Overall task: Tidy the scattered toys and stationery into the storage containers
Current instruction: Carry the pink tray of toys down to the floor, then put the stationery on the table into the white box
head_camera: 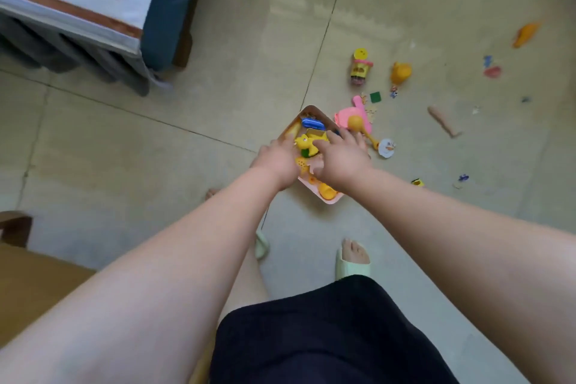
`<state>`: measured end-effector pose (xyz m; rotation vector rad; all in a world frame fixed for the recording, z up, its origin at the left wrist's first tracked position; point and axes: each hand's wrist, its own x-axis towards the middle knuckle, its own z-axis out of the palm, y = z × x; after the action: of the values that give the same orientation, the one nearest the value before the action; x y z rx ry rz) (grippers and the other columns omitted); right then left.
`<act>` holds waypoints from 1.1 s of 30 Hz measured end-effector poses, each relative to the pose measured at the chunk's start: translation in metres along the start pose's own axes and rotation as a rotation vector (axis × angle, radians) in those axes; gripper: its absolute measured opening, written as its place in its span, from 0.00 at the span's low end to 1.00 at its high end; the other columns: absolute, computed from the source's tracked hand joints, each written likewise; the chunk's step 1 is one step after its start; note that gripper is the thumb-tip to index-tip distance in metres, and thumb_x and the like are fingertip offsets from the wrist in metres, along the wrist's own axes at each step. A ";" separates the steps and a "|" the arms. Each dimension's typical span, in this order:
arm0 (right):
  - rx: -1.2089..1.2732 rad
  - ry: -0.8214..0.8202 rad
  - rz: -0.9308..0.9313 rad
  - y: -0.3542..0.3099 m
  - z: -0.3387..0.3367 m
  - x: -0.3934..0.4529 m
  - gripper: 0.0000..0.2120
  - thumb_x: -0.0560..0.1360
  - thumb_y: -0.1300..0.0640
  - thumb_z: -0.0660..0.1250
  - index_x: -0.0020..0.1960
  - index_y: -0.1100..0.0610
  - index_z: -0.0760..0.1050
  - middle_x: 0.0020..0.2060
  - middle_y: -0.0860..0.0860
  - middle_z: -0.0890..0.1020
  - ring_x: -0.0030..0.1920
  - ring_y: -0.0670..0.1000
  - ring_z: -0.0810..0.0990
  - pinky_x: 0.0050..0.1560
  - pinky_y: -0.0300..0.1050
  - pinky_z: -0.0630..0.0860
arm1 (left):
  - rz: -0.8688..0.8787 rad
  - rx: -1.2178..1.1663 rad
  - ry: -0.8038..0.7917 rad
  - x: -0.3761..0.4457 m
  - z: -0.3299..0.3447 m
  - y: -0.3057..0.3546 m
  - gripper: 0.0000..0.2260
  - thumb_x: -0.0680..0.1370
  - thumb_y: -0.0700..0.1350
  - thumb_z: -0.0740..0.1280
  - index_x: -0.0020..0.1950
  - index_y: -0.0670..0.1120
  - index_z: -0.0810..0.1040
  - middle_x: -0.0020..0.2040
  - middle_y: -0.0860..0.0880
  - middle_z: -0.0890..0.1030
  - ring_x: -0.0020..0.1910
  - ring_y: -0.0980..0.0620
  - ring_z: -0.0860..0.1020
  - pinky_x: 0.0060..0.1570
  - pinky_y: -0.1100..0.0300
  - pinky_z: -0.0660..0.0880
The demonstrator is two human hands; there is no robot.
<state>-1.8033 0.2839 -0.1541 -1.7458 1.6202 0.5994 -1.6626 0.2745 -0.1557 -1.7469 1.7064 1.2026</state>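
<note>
Pink tray (331, 200) sits on the floor (156, 150) at the middle of the frame, tilted cornerwise, already holding toys — a blue piece (312, 124) toward its far corner, a yellow duck (304, 144) in the centre, an orange piece (327, 191) at the near corner. Both hands are over it. The left hand (278, 162) lies at the tray's left edge, fingers reaching toward the duck; whether they grip anything cannot be told. The right hand (341, 162) is spread above the tray's right side, fingers fairly straight and splayed, thumb pointing in, and nothing plainly held. Just beside the tray, to the upper right, lie a pink toy (346, 114) with a yellow rattle (358, 125) on it and a small round white disc (386, 148). Farther up stand a yellow dough tub (360, 67) and an orange toy (400, 72); a doll's arm (442, 120) and small bits lie scattered toward the right edge. At the upper left is a cot (78, 9) with a blue end panel. At the bottom — dark shorts (311, 337) and a foot in a pale green slipper (352, 262).
</note>
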 end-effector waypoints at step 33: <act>0.013 0.378 -0.673 -0.466 0.177 -0.398 0.18 0.80 0.51 0.57 0.68 0.53 0.71 0.66 0.57 0.73 0.69 0.60 0.66 0.68 0.50 0.61 | -0.265 -0.475 0.885 -0.571 0.131 -0.360 0.20 0.78 0.41 0.59 0.69 0.52 0.71 0.67 0.51 0.75 0.67 0.50 0.71 0.62 0.57 0.70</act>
<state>-1.3727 0.6848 0.0927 -2.3213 1.1264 -0.0668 -1.2870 0.7734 0.1327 -3.0045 1.5615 0.7838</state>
